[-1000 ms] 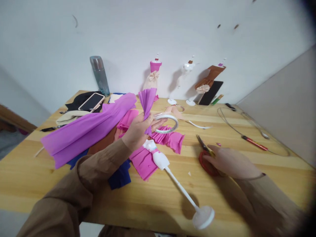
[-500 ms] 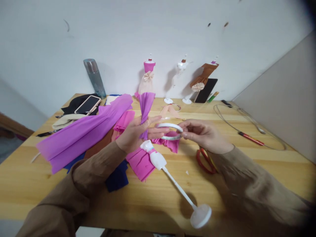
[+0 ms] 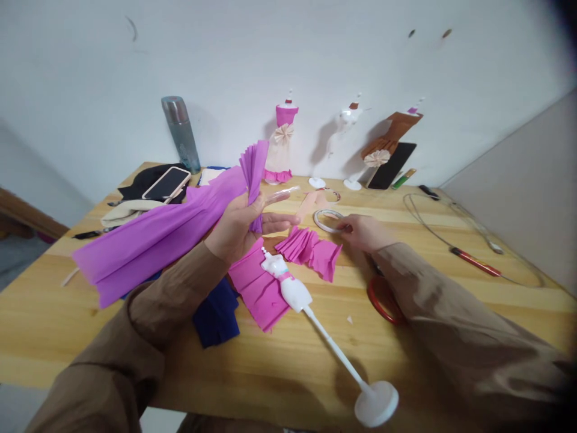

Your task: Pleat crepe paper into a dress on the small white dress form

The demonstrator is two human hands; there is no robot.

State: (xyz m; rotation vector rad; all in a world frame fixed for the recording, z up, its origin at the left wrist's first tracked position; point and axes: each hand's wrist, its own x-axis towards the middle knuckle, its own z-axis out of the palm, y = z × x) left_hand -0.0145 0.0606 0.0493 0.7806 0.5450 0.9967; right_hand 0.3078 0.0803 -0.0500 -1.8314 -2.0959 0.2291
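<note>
My left hand [image 3: 237, 227] pinches a gathered, pleated piece of purple crepe paper [image 3: 255, 163] between thumb and fingers, its other fingers stretched out. A strip of clear tape [image 3: 286, 193] sticks out from that hand's index finger. My right hand [image 3: 367, 233] grips the edge of a white tape roll [image 3: 317, 222] down at the tabletop. Below the left hand, a small white dress-form stand [image 3: 296, 293] lies tilted across pink crepe paper [image 3: 258, 294]. A pleated pink piece [image 3: 311, 249] rests beside it. Red-handled scissors [image 3: 381, 305] lie partly under my right forearm.
A long purple sheet [image 3: 157, 240] covers the table's left side, near a phone [image 3: 167, 183] and a flask [image 3: 181, 135]. Dressed mannequins [image 3: 286, 117] [image 3: 399, 129] and a bare mannequin [image 3: 348, 120] stand along the wall. A cable with a red handle [image 3: 475, 262] lies right.
My right hand has lowered the tape roll from beside my left hand to the tabletop, further right. The left hand, with the purple pleats and tape strip, has shifted slightly up and left.
</note>
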